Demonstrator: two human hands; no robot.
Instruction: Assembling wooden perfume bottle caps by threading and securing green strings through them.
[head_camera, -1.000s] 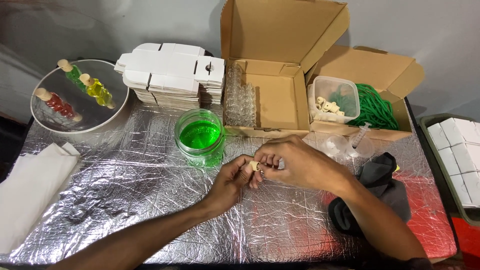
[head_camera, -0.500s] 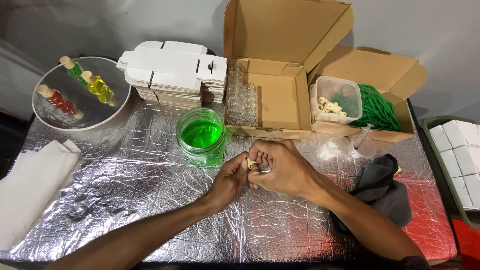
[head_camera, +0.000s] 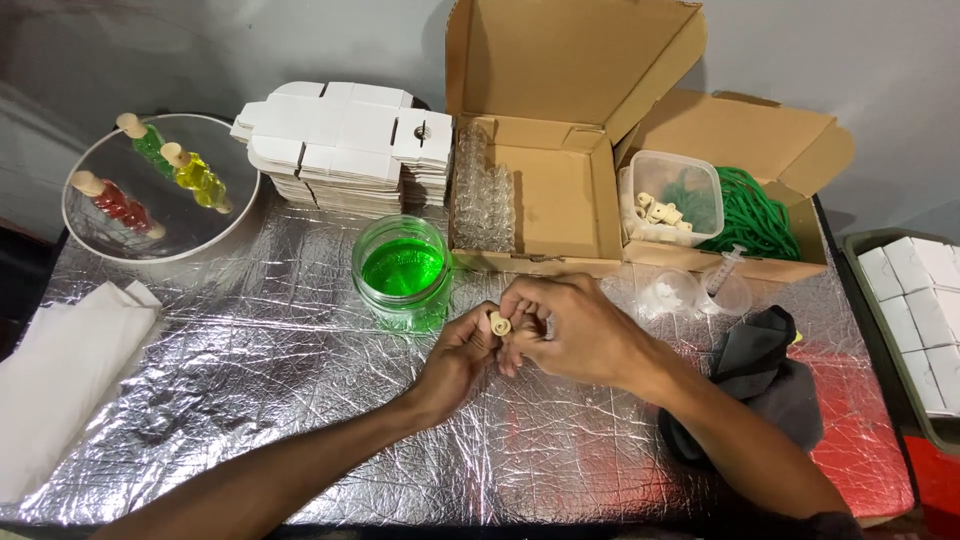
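Between unmoved fingers, same cork

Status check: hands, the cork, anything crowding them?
Left hand and right hand together above the foil table. Small cork pinched at the fingers. Green jar close behind, not touching.

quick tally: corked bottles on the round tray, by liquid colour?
Green bottle: 1
Yellow bottle: 1
Red bottle: 1
Total: 3, all lying on the round tray.
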